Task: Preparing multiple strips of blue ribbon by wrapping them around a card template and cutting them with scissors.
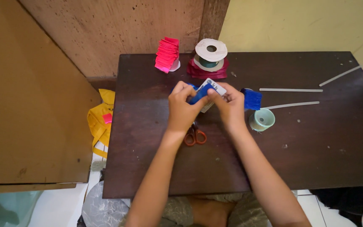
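Head view shows me both hands meeting over the dark wooden table (316, 159), my left hand (181, 105) and right hand (231, 105) pinching a blue ribbon strip (201, 93) wrapped over a small white card (215, 87), with orange-handled scissors (195, 136) just below them.

left hand (182, 105): fingers curled, thumb up, pinch grip closed | right hand (230, 107): fingers bent, pinch grip closed, touching left fingertips | both forearms bare, extended forward, converging at centre
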